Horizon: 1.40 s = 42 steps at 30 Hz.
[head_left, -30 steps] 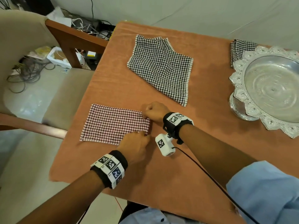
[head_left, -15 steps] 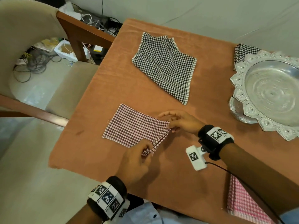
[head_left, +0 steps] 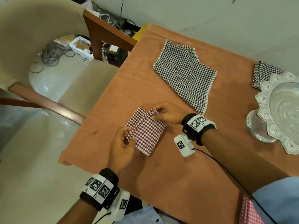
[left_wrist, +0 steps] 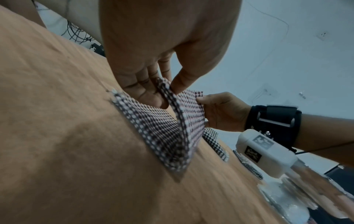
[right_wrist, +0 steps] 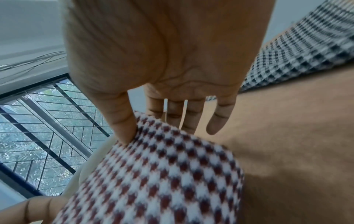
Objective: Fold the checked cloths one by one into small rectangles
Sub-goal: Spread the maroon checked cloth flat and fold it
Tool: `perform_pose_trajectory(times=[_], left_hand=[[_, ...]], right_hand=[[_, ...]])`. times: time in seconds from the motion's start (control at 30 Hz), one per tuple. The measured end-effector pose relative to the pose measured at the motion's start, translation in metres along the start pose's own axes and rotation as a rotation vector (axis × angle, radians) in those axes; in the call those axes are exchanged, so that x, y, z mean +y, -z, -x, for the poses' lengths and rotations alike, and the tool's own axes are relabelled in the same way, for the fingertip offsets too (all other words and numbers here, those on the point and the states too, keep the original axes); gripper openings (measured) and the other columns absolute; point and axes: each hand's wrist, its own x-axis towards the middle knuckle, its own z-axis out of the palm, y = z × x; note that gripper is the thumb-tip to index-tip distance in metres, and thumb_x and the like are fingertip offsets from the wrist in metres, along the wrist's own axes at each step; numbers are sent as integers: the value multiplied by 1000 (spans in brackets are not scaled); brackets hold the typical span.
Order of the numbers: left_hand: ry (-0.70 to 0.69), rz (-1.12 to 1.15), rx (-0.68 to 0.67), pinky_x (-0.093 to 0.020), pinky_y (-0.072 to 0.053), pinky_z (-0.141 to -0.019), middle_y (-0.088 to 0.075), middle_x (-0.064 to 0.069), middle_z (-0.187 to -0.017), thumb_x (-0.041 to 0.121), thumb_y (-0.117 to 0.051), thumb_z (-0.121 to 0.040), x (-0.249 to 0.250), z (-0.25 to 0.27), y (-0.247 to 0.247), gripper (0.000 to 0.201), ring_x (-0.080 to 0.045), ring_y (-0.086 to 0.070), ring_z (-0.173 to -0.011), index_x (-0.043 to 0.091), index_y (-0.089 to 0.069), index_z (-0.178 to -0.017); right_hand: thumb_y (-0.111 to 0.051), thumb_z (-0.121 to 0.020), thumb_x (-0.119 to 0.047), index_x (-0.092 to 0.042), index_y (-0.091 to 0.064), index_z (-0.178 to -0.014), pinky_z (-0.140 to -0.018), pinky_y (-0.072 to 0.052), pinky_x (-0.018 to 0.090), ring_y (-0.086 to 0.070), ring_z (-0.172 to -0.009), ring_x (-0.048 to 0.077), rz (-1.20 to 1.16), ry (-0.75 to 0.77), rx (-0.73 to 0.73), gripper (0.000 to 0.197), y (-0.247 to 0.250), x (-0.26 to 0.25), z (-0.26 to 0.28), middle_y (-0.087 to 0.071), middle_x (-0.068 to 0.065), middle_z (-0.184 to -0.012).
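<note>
The red checked cloth (head_left: 146,130) lies partly folded near the 7 o'clock side of the worktop (head_left: 186,175), close to its left edge, beyond which a chair (head_left: 40,38) stands. The left hand (head_left: 122,148) has its grip closed on the cloth's near left corner, thumb and fingers pinching the doubled layers and holding them up off the orange cover; the left wrist view shows the fold standing as a raised flap with the lower layer flat beneath it. The right hand (head_left: 169,113) pinches the far corner at about 12 o'clock of the cloth, thumb on top; in the right wrist view the thumb presses the fabric while the other fingers (right_wrist: 220,119) hang straighter and apart above the worktop. The cloth's right and near edges rest on the cover.

A black checked cloth (head_left: 186,73) lies spread and unfolded at 12 o'clock from the hands, apart from them, its nearest corner just beside the right wrist. A folded black checked cloth (head_left: 263,75) sits at 2 o'clock, its near edge tucked behind the rim of a silver footed tray (head_left: 265,94) at 3 o'clock. Bare orange cover stretches between the red cloth and the tray, and from the hands toward the near edge. At 5 o'clock, a pink checked cloth (head_left: 249,212) shows by a light blue sleeve (head_left: 278,199).
</note>
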Motion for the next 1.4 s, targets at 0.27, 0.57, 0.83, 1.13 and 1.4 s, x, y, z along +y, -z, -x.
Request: perform_pose_trajectory(times=[0.27, 0.57, 0.83, 1.13, 1.4], left_hand=[[-21, -191, 24, -9, -46, -73, -65, 19, -104, 15, -63, -93, -22, -20, 26, 27, 7, -59, -89, 24, -61, -118], [-89, -325, 43, -36, -52, -82, -71, 8, -100, 23, -63, -90, -36, -34, 34, 24, -12, -62, -90, 21, -70, -114], [-46, -370, -2, -18, -37, -62, -66, 11, -79, 54, -49, -77, -36, -37, 42, 42, -3, -57, -74, 25, -69, -100], [-282, -692, -121, -35, -31, -103, -53, -5, -137, 46, -44, -90, -21, -42, 39, 56, -26, -45, -131, 16, -51, -136], [-366, -1109, -378, -50, 0, -120, -7, -10, -165, 64, -21, -98, -37, -34, 3, 80, -26, 0, -153, 10, -14, -157]], right_hand=[[-63, -93, -37, -26, -61, -93, -82, -48, 36, -61, -88, 14, 139, 18, 185, 11, -39, 6, -39, -65, -8, -94], [-60, -93, -47, -31, -58, -93, -71, -41, 31, -56, -83, 10, 259, 54, 270, 17, -49, 15, -58, -61, -12, -90], [-57, -93, -48, -28, -56, -101, -76, -42, 31, -54, -91, 12, 375, 25, 320, 22, -59, 11, -62, -59, -9, -102], [-47, -98, -45, -23, -56, -126, -94, -47, 41, -51, -112, 16, 491, 141, 481, 37, -60, 0, -31, -58, -3, -126], [-7, -103, -56, -27, -19, -157, -119, 3, 58, -7, -153, 24, 814, 150, 207, 62, -109, 23, -1, -14, -2, -165]])
